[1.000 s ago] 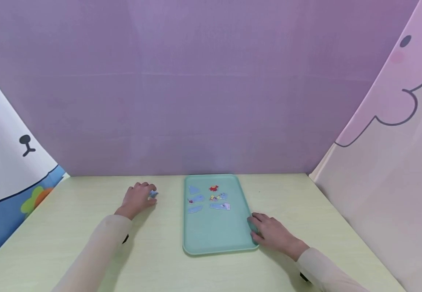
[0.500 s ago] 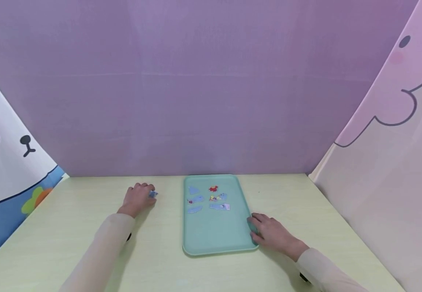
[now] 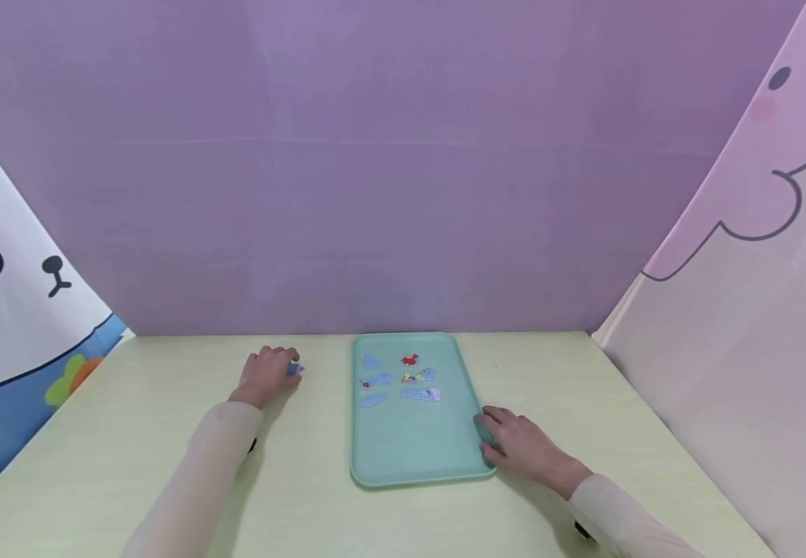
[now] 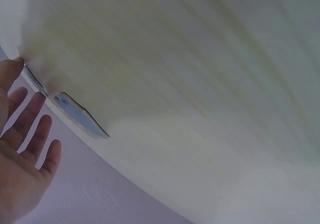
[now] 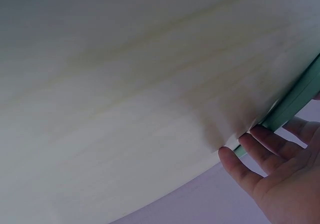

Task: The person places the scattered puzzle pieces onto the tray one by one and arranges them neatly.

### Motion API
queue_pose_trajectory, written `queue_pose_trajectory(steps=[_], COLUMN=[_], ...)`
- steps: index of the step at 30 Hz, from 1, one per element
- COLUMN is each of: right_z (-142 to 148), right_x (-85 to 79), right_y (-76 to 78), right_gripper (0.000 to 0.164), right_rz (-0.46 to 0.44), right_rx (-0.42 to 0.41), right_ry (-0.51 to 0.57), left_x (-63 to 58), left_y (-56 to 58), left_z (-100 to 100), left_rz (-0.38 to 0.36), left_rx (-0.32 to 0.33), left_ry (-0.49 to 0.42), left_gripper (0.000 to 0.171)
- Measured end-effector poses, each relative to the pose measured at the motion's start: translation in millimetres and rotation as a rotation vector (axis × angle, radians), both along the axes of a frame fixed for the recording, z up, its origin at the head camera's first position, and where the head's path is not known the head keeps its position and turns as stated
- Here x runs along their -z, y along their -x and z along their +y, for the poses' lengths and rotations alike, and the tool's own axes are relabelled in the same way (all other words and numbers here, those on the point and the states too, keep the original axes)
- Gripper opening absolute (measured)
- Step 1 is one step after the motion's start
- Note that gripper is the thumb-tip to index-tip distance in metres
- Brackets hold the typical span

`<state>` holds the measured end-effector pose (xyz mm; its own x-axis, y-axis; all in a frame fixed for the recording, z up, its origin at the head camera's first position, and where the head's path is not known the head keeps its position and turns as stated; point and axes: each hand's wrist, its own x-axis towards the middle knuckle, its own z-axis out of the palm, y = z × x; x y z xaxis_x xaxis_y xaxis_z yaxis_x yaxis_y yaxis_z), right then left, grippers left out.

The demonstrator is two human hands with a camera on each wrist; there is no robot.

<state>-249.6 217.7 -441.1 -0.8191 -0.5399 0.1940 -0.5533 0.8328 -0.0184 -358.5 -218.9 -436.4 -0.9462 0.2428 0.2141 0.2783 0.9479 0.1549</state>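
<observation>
At the left of the table my left hand pinches a small blue cut-out piece by its ends, thumb on one side and a fingertip on the other. Close beside it lies a second blue piece with a dark edge, seen in the left wrist view. The right hand rests at the right rim of the green tray, fingers relaxed against it. On the tray are several flat printed pieces, among them a red one, a long blue one and a triangular blue one.
The pale wooden table meets a purple backdrop just behind the tray. Printed cloth panels, one with a bear face and one pink and white, stand at both sides.
My left hand and sleeve have shifted slightly right, with the hand still by the blue pieces. The right hand, tray and its pieces stay in place.
</observation>
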Motion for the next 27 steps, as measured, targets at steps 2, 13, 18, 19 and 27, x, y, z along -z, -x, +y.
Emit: queue_pose_trajectory(steps=[2, 13, 18, 19, 27], right_z=[0.2, 0.8, 0.8, 0.6, -1.0], right_x=[0.2, 0.9, 1.5, 1.4, -1.9], right_y=[-0.2, 0.3, 0.2, 0.2, -1.1], right_gripper=[0.041, 0.040, 0.040, 0.039, 0.040], right_rz=[0.003, 0.011, 0.023, 0.026, -0.014], right_rx=[-0.001, -0.005, -0.011, -0.014, 0.005], right_ry=[0.002, 0.011, 0.009, 0.008, 0.006], left_x=[-0.3, 0.6, -0.3, -0.5, 0.5], left_y=[0.3, 2.8, 1.7, 1.5, 1.0], left_z=[0.7, 3.2, 4.6, 4.8, 3.1], left_rz=[0.001, -0.020, -0.022, -0.020, 0.024], left_rx=[-0.003, -0.030, -0.029, -0.029, -0.005], left_ry=[-0.002, 0.000, 0.013, 0.016, 0.015], left_gripper=[0.038, 0.033, 0.033, 0.033, 0.034])
